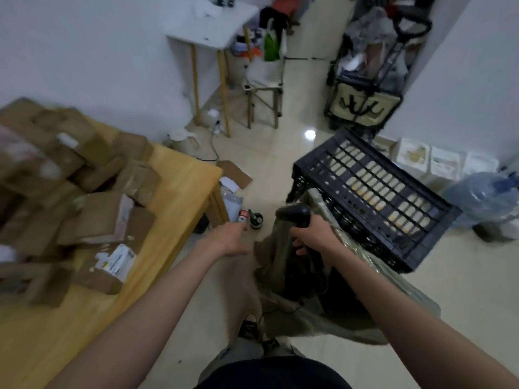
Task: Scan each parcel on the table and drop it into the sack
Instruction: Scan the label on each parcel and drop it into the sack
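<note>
Several brown cardboard parcels (92, 217) are piled on the wooden table (179, 186) at the left, some with white labels. An olive-green sack (283, 276) stands open on the floor by the table, its dark mouth facing up. My right hand (309, 234) grips a black barcode scanner (295, 214) over the sack's mouth. My left hand (230, 237) hovers with relaxed fingers between the table's corner and the sack, holding nothing.
A black plastic crate (373, 197) leans just behind the sack. Small cans and papers (247, 216) lie on the floor by the table leg. A white side table (213, 32), a folding stool (264, 80) and a loaded cart (368, 74) stand farther back.
</note>
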The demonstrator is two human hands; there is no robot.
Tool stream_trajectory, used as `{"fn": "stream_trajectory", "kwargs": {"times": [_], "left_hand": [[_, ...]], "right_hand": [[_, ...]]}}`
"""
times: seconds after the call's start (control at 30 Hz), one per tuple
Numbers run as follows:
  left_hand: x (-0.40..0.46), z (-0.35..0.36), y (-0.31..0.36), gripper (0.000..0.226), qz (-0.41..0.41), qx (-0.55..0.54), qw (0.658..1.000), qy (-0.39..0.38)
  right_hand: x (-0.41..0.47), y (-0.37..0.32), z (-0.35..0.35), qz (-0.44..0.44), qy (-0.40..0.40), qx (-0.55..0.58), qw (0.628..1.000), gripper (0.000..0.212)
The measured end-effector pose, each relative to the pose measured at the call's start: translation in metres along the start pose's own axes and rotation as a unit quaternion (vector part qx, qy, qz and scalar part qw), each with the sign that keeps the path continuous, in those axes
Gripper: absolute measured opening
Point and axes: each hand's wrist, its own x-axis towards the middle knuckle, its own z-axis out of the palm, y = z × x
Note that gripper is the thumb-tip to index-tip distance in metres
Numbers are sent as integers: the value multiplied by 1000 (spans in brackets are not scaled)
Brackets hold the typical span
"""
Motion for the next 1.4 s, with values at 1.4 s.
{"fn": "stream_trajectory", "kwargs": {"times": [1.4], "left_hand": [[-256,-114,-335,67,-286,-168,910,248]], "right_hand": [[-62,-346,330,-285,-227,-135,921,18]]}}
